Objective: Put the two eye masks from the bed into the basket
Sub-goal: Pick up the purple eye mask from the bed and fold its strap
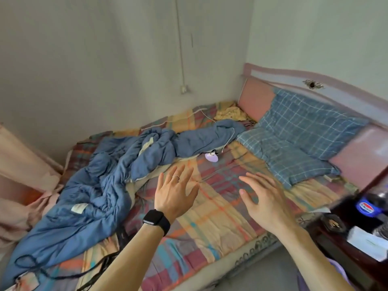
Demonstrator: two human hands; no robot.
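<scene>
A small lilac eye mask lies on the plaid bed sheet just below the edge of the crumpled blue quilt. A second mask and the basket are not in view. My left hand, with a ring and a black watch on the wrist, hovers open over the sheet, short of the lilac mask. My right hand hovers open to the right of it, fingers spread, holding nothing.
Two blue checked pillows lean on the pink headboard. A white cable runs over the quilt. A dark nightstand at right holds a Pepsi bottle and a tissue box. Black cord lies at the lower left.
</scene>
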